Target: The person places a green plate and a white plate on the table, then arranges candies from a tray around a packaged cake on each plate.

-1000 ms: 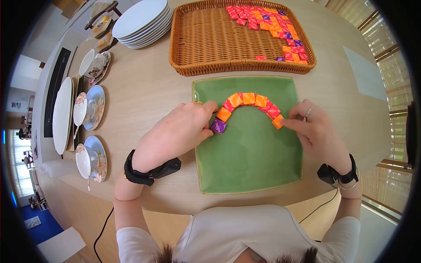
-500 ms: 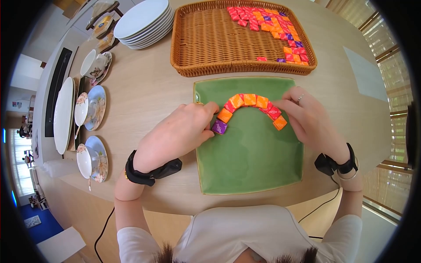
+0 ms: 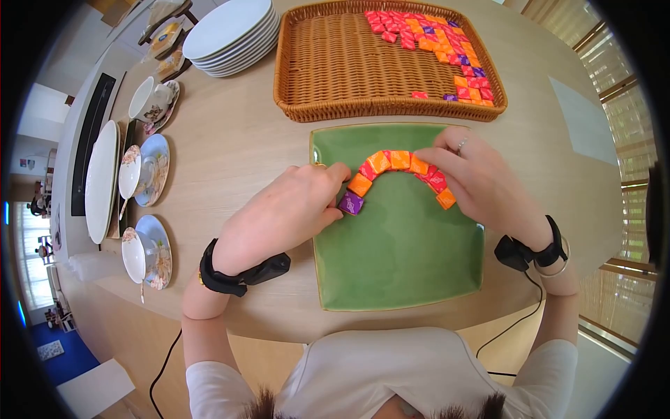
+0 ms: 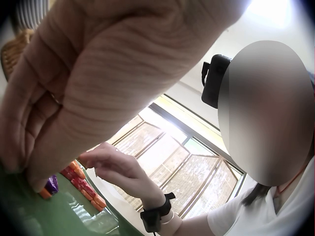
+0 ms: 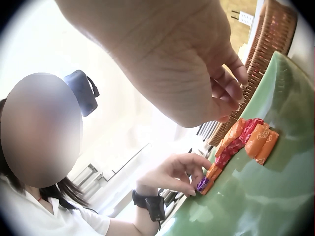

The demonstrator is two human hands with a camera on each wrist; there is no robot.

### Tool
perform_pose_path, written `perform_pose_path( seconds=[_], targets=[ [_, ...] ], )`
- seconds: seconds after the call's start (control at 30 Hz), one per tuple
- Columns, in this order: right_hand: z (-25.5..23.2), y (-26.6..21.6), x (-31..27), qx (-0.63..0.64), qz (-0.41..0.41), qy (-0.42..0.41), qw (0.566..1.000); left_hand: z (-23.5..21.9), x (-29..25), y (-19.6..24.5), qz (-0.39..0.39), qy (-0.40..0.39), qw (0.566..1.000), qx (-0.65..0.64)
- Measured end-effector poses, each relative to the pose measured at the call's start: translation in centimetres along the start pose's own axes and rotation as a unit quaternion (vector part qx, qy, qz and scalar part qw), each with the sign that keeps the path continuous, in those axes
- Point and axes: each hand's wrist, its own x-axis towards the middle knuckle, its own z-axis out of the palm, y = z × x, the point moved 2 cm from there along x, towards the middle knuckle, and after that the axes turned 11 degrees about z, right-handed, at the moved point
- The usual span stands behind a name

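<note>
On a green square plate [image 3: 398, 265], square wrapped candies form an arch. A purple candy [image 3: 351, 202] ends its left side, and an orange candy [image 3: 446, 199] ends its right. Red and orange ones alternate between, including an orange candy [image 3: 400, 160] at the top. My left hand [image 3: 293, 195] rests over the plate's left edge, with thumb and forefinger beside the purple candy. Bent over the arch's upper right, my right hand [image 3: 481, 181] has its fingertips at another orange candy [image 3: 419, 165], covering part of the red candies [image 3: 434, 180] there.
Behind the plate stands a wicker tray [image 3: 335, 109], with more wrapped candies [image 3: 453, 52] along its right side. White plates [image 3: 227, 38] are stacked at the back left. Floral cups [image 3: 130, 171] on saucers [image 3: 159, 171] line the left, beside a long white dish [image 3: 102, 181].
My right hand has moved from the arch's lower right end up along its outer side toward the top. My left hand stays by the purple candy. The arch keeps nearly the same shape.
</note>
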Motion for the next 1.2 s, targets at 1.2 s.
perform_pose_path(
  seconds=[1.2],
  targets=[
    [-0.6,-3.1,0.8,0.038,-0.09,-0.024,0.995,-0.1,0.0,-0.1,0.016,0.003,1.0,0.0]
  ],
)
